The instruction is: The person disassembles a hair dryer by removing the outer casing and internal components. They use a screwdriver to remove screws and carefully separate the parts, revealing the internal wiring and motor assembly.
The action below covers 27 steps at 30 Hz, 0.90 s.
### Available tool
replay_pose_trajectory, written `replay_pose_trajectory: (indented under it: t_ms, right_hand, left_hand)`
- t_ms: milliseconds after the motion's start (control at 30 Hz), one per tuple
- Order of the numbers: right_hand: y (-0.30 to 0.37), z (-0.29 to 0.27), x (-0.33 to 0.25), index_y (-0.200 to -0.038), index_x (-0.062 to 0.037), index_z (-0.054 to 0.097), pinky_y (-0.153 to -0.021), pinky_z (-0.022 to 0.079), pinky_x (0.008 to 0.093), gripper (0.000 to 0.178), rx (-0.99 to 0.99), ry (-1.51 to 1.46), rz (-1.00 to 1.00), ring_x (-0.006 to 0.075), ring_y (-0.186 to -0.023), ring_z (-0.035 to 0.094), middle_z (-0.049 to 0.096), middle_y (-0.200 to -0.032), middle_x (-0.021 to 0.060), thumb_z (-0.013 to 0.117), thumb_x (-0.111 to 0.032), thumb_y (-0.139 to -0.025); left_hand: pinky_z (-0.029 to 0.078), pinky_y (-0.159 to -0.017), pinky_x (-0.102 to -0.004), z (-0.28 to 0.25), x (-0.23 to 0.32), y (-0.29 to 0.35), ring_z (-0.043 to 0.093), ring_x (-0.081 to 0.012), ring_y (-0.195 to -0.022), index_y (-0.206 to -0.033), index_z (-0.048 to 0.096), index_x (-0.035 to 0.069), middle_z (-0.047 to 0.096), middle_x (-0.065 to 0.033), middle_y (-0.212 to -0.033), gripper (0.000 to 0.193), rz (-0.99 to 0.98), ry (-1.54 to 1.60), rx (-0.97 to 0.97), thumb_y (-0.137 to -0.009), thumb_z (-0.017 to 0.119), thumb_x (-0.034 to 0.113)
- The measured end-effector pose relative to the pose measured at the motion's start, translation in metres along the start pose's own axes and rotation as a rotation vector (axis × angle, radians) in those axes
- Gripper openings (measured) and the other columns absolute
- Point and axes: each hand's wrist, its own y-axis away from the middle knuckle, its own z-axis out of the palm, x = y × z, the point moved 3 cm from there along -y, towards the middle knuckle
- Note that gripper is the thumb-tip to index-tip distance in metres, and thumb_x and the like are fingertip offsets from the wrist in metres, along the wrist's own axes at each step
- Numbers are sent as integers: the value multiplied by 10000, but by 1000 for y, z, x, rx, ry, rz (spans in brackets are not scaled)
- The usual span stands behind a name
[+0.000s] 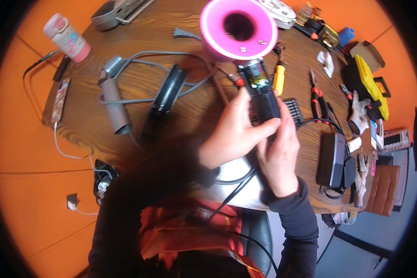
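Observation:
My left hand (234,132) and my right hand (282,150) are both closed around the black handle of a hair dryer (215,39), one on either side. Its round pink head with a dark centre hole points away from me. Just below the head, the handle's inner parts show uncovered. A few small shiny bits sit on the pink face. To the left lie a grey tube-shaped handle cover (113,104) and a black half-shell (169,90). Beyond my right hand is a yellow-handled screwdriver (279,78), with a bit set (292,110) beside it.
Grey cable (146,54) loops across the left of the wooden table. On the right are red-handled pliers (316,102), a dark box-shaped device (331,160), work gloves (358,113) and a yellow-black toolbox (368,85). A pink-and-white bottle (68,39) stands far left, near a power strip (62,99).

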Motion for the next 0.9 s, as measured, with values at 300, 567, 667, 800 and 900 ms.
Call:
replay_pose_trajectory:
  t_ms: [300, 567, 667, 800, 900]
  right_hand:
    - [0, -2, 10, -1255, 12, 410, -913, 371, 387, 425, -6, -250, 156, 327, -1030, 497, 488, -1130, 204, 400, -46, -834]
    - [-1, 3, 31, -1384, -32, 176, -1051, 217, 333, 609, 86, -1339, 356, 225, -1259, 323, 326, -1369, 118, 429, -324, -912]
    - [6, 4, 44, -1309, -33, 319, -968, 340, 311, 447, 152, -1376, 528, 182, -1153, 433, 442, -1257, 94, 412, -263, -937]
    - [4, 3, 59, -1275, -28, 375, -857, 455, 304, 369, 270, -1513, 649, 182, -1011, 546, 530, -1156, 97, 423, -166, -936]
    - [-1, 5, 62, -1335, -90, 318, -873, 455, 328, 412, 251, -1639, 660, 211, -1050, 530, 504, -1197, 129, 357, -241, -954]
  left_hand:
    - [494, -749, -267, -1, 8, -10, 579, -122, -860, -1091, 381, -21, 574, -94, -943, 426, 41, -329, 179, -735, 616, -35]
    - [479, -673, -417, 31, 26, -17, 565, -412, -760, -959, 388, -93, 524, -278, -789, 334, 329, -1061, 56, -685, 552, 7]
    - [496, -661, -391, 55, 18, -16, 572, -376, -771, -1050, 387, -90, 515, -246, -839, 366, 368, -1366, -4, -727, 525, 13]
    - [508, -576, -300, 81, 7, -22, 597, -257, -741, -1168, 383, -105, 534, -161, -828, 443, 393, -1860, 52, -776, 500, 63]
    - [499, -538, -246, 92, 2, -24, 605, -188, -697, -1207, 392, -90, 559, -119, -835, 466, 443, -2122, 103, -808, 488, 130]
